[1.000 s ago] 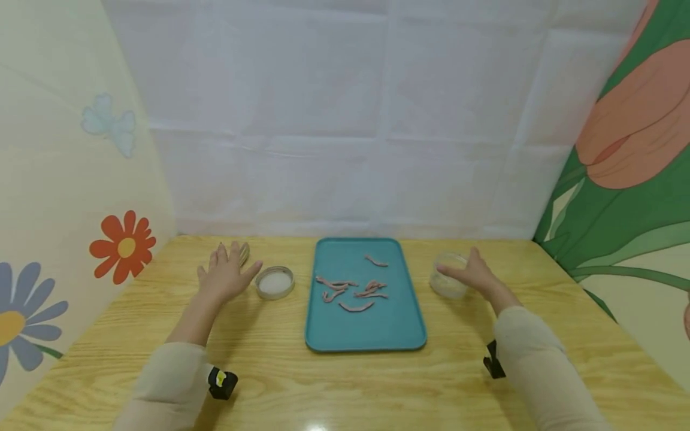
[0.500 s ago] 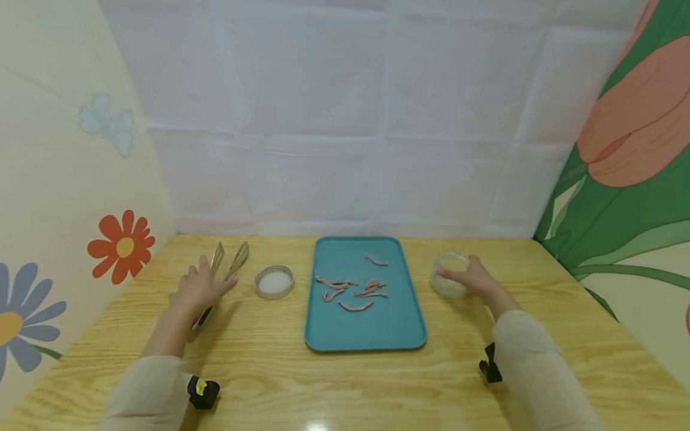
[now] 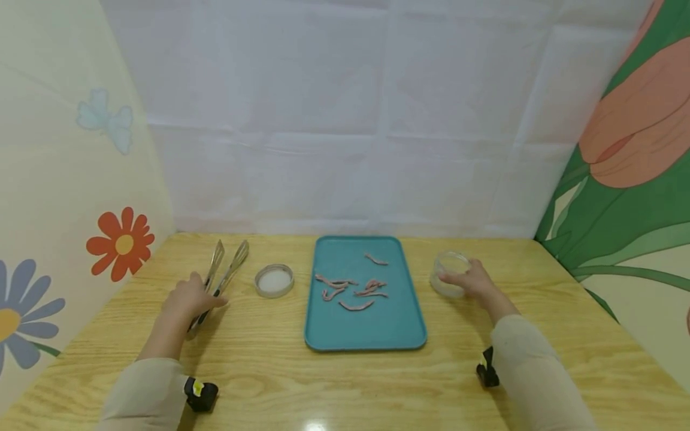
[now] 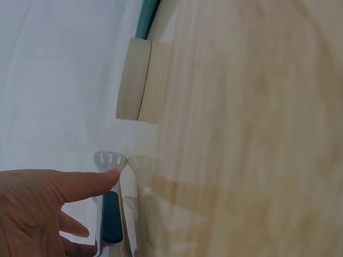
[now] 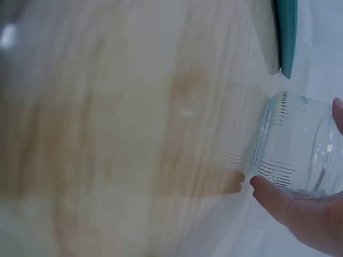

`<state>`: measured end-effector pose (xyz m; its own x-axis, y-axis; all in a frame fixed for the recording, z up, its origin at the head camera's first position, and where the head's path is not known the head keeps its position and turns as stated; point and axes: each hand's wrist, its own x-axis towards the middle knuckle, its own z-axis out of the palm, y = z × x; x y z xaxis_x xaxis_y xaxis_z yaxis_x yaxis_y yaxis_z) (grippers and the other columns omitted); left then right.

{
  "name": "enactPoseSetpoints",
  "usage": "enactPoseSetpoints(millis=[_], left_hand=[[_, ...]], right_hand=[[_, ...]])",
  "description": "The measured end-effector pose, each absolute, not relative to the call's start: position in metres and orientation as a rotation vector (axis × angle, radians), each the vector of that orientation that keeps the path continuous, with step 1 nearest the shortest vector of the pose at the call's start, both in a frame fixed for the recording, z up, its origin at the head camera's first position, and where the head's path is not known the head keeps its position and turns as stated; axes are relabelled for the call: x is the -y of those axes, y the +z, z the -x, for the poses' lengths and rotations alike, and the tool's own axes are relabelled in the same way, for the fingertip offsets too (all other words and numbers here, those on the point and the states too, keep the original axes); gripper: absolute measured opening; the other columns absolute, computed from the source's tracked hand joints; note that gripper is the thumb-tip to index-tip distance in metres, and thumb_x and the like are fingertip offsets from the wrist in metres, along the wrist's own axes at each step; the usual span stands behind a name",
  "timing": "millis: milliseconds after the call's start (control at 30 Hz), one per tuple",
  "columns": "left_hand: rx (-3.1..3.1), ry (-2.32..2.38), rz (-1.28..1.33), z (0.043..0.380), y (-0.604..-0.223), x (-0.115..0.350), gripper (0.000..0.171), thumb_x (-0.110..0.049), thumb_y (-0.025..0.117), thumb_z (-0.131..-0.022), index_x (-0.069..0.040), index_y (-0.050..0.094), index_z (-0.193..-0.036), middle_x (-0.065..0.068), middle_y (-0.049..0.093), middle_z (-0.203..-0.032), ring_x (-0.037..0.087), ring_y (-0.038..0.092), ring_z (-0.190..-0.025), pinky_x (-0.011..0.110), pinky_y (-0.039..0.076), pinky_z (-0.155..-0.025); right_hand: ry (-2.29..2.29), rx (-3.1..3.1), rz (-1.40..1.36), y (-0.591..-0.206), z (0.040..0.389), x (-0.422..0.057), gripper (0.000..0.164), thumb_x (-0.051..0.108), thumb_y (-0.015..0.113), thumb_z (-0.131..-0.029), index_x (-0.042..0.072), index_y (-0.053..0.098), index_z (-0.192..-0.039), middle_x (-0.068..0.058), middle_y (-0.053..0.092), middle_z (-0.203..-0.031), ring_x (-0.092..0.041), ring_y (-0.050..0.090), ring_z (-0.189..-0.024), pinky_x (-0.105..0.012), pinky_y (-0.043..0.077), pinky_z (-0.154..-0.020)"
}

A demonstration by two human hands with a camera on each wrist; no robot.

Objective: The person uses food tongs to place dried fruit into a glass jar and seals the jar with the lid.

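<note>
At the far left, a pale panel carries a blue flower (image 3: 27, 299), a red flower (image 3: 124, 244) and a faint blue butterfly (image 3: 105, 120). Just right of it the left hand (image 3: 182, 300) reaches from a cream sleeve (image 3: 142, 392) over a pair of metal tongs (image 3: 226, 278), a black device (image 3: 202, 395) strapped at the wrist. The tongs lie on the wood-grain table (image 3: 280, 383), their arms spread in a V and the slotted ends pointing away from the person. The thumb stretches along one side, the other fingers on the opposite side – whether they grip the dark handle, I cannot tell from these angles.

Next comes a shallow round lid (image 3: 274, 281), white inside, lying near the tongs and just beside the turquoise tray (image 3: 366, 332). On the tray rest several pink strips (image 3: 356, 307): some bunched in the middle, one curved below them and one apart toward the upper right.

Right of the tray, an open clear glass jar (image 3: 446, 288) stands upright on the table. The right hand (image 3: 481, 286) holds it round its side, thumb toward the tray. Another black device (image 3: 487, 372) sits at that wrist. A creased white cloth (image 3: 345, 120) hangs behind, and at the far right a painted coral tulip (image 3: 638, 117) rises among green leaves
</note>
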<state>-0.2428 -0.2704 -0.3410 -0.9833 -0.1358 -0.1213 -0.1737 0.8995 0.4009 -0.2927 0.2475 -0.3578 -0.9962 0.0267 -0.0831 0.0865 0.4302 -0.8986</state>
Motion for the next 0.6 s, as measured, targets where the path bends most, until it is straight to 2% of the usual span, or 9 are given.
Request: enactPoseSetpoints(millis=[200,267,433,600], left_hand=[[-2.954,0.634,0.254,0.2404,-0.3409,0.2718,0.048,-0.03,0.065,-0.073,0.011,0.042,-0.087,0.017,0.047,-0.07,0.03,0.046,-0.061,0.039,0.037,-0.051],[-2.951,0.639,0.261,0.24,-0.3413,0.2717,0.041,-0.027,0.064,-0.073,0.007,0.044,-0.082,0.014,0.047,-0.067,0.027,0.046,-0.059,0.037,0.037,-0.049],[-2.958,0.627,0.283,0.2392,-0.3402,0.2692,0.031,-0.024,0.063,-0.072,0.002,0.046,-0.075,0.012,0.047,-0.065,0.025,0.046,-0.057,0.036,0.035,-0.049],[-2.962,0.599,0.304,0.239,-0.3391,0.2669,0.027,-0.021,0.062,-0.072,0.001,0.047,-0.073,0.013,0.047,-0.065,0.026,0.045,-0.058,0.036,0.035,-0.049]], right_hand=[[-1.642,-2.551,-0.125,-0.3578,0.2944,-0.249,0.088,0.019,0.066,-0.076,-0.014,0.004,-0.13,-0.036,0.017,-0.127,-0.043,0.027,-0.113,-0.047,0.032,-0.086],[-1.659,-2.538,-0.11,-0.3582,0.2953,-0.2499,0.085,0.018,0.066,-0.076,-0.014,0.007,-0.129,-0.036,0.019,-0.126,-0.042,0.029,-0.112,-0.048,0.033,-0.086],[-1.677,-2.489,-0.088,-0.3576,0.2951,-0.2527,0.084,0.019,0.066,-0.076,-0.015,0.011,-0.129,-0.035,0.022,-0.125,-0.043,0.031,-0.111,-0.052,0.03,-0.085],[-1.685,-2.449,-0.103,-0.3587,0.2943,-0.255,0.089,0.019,0.067,-0.076,-0.014,0.005,-0.13,-0.036,0.017,-0.127,-0.044,0.026,-0.114,-0.052,0.029,-0.087]])
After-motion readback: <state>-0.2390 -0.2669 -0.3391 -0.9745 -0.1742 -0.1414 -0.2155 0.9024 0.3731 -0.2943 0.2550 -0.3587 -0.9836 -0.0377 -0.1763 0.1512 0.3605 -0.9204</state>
